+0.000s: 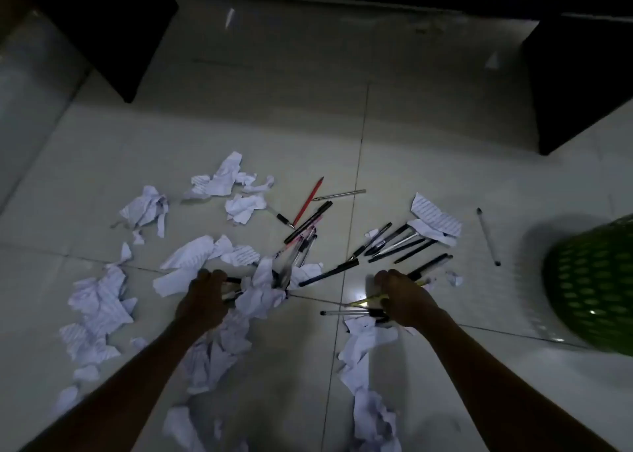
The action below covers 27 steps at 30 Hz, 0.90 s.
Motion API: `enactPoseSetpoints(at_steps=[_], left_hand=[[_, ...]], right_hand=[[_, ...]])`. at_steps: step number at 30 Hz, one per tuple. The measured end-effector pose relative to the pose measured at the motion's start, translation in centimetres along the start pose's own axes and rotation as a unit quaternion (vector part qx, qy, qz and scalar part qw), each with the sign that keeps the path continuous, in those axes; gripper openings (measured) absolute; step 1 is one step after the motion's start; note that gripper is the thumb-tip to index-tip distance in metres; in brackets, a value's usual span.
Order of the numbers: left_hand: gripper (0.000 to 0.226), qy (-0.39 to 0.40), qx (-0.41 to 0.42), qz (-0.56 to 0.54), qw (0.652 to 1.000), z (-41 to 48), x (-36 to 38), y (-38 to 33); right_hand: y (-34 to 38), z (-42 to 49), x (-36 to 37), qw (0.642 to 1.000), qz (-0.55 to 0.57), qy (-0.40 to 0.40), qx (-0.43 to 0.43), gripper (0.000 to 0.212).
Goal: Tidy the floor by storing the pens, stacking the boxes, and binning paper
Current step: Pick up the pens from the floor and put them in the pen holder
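Note:
Several pens [394, 242] lie scattered on the pale tiled floor, among them a red pencil [308, 201] and a lone clear pen [488, 236] off to the right. Crumpled lined paper [99, 301] is strewn across the left and lower middle. My left hand [202, 302] grips a few dark pens beside a paper wad [262, 295]. My right hand [406, 299] holds a bunch of pens [352, 311], one yellowish, that stick out to the left.
A green perforated basket [596, 287] stands at the right edge. Dark furniture [113, 30] sits at the back left and more dark furniture [582, 85] at the back right. Bare tiles [308, 119] lie between them. The room is dim.

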<state>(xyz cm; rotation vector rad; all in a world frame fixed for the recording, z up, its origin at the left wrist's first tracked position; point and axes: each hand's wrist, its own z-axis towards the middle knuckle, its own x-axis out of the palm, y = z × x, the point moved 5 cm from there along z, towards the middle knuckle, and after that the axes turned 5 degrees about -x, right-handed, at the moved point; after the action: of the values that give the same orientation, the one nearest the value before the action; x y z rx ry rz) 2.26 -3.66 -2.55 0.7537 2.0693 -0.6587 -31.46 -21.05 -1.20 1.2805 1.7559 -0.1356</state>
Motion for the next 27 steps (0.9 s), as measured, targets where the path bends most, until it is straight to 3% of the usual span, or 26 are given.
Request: enactPoseSetpoints(at_steps=[5, 11, 15, 21, 27], left_hand=[[0.057, -0.009, 0.035, -0.019, 0.999, 1.9, 0.5, -0.1], [0.051, -0.005, 0.066, -0.028, 0.997, 3.1, 0.7, 0.2], [0.042, 0.004, 0.069, -0.003, 0.998, 3.1, 1.0, 0.4], [0.041, -0.032, 0.053, 0.217, 0.974, 3.3, 1.0, -0.6], [0.052, -0.034, 0.071, 0.184, 0.98, 3.8, 1.7, -0.7]], right_hand=[[-0.8, 2.0, 1.3, 0.997, -0.07, 0.007, -0.012, 0.041], [-1.0, 3.3, 1.5, 0.995, -0.088, 0.022, -0.043, 0.012], [-0.5, 3.3, 1.3, 0.994, -0.096, 0.035, -0.041, 0.013], [0.3, 3.4, 1.8, 0.994, -0.082, 0.047, -0.048, 0.007], [1.0, 3.3, 1.4, 0.998, -0.03, 0.019, -0.05, 0.025]])
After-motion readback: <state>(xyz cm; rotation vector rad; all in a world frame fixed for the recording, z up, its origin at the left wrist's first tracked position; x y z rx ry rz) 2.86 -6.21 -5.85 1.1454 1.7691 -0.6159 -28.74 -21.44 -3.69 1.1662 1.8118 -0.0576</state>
